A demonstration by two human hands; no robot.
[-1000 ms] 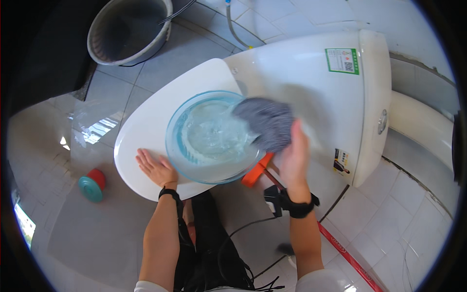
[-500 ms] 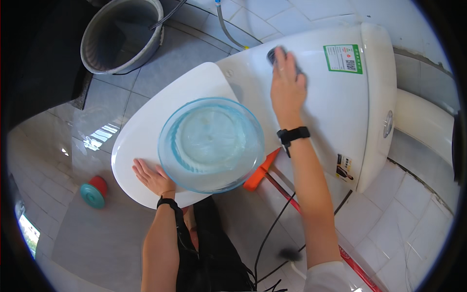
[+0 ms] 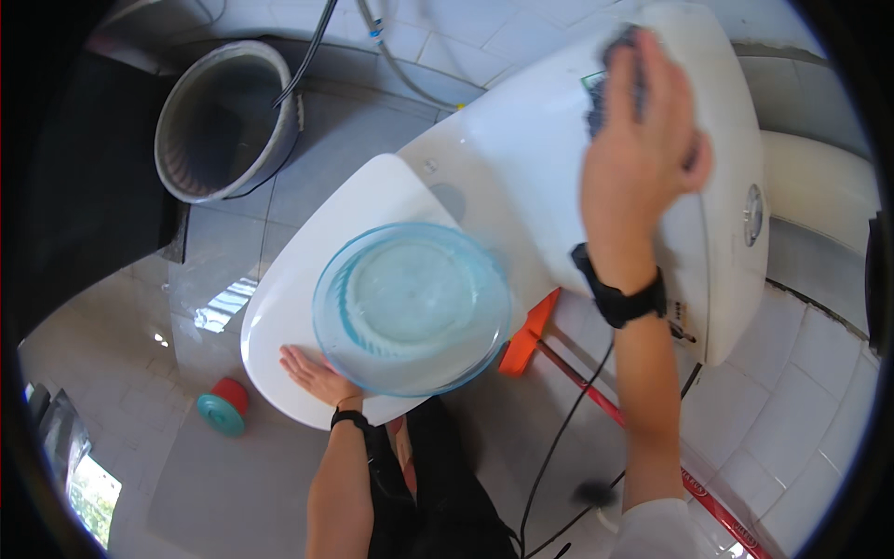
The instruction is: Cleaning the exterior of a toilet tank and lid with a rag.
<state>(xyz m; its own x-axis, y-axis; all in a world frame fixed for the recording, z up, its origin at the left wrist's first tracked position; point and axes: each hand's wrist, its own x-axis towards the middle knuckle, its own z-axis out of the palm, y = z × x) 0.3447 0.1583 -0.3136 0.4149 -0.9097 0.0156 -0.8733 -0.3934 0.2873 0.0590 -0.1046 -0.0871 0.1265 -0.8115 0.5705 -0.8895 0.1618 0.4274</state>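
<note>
My right hand (image 3: 644,154) is closed over a dark grey cloth (image 3: 622,41), pressing it on the white toilet tank (image 3: 535,140) near its top edge and over the green-bordered label. Motion blurs the hand a little. My left hand (image 3: 317,375) lies flat with fingers stretched on the closed toilet lid (image 3: 372,191), close beside a clear blue basin (image 3: 489,312). The basin stands on the lid and seems to hold water.
A grey bucket (image 3: 284,140) with a hose stands at the far left. A red tub with a teal lid (image 3: 222,415) sits on the floor. An orange tool head (image 3: 529,335) with a red pole (image 3: 605,402) lies right of the basin, near a black cable (image 3: 559,438).
My right hand has moved right with the cloth, from the tank's left part across to the label near its top edge. The view has shifted; my left hand stays on the lid.
</note>
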